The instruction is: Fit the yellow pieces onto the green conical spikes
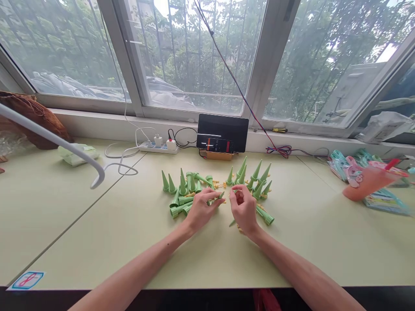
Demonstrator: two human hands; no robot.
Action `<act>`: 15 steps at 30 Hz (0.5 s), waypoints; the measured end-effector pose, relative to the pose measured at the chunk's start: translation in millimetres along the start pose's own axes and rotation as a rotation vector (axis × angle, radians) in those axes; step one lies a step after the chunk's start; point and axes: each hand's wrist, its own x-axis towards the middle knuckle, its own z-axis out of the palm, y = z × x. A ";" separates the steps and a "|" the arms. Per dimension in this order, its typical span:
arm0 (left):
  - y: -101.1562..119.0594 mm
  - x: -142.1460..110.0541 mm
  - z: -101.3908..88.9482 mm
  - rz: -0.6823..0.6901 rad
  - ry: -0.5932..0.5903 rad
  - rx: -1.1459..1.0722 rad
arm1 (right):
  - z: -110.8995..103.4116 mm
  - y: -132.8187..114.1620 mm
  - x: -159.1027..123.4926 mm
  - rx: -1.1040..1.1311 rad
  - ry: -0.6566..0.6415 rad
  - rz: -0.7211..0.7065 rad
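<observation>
Fingers of your left hand (pixel 201 209) grip a green cone (pixel 221 195) near your right hand (pixel 244 211), whose fingers curl; whether they hold anything cannot be determined. Other cones (pixel 256 172) occupy the table (pixel 308 216) around both.

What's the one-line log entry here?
left hand: holds green spike; right hand: fingers curled, grip unclear; table: other spikes upright and lying

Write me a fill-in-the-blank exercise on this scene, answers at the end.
1. The cones on the table are ____ in colour.
2. The left hand and right hand are ____, with no gloves on.
3. The phone stands in front of a ____ screen.
4. The cup is on the table's ____ side.

Missing words: green; bare; black; right.
</observation>
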 end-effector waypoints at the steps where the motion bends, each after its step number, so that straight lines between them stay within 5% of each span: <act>1: -0.5 0.0 0.2 0.011 -0.009 0.000 | -0.2 0.1 0.4 -0.001 0.005 -0.001; 15: -9.0 3.1 -1.3 0.010 -0.006 0.171 | 0.5 1.8 1.5 -0.019 -0.011 -0.011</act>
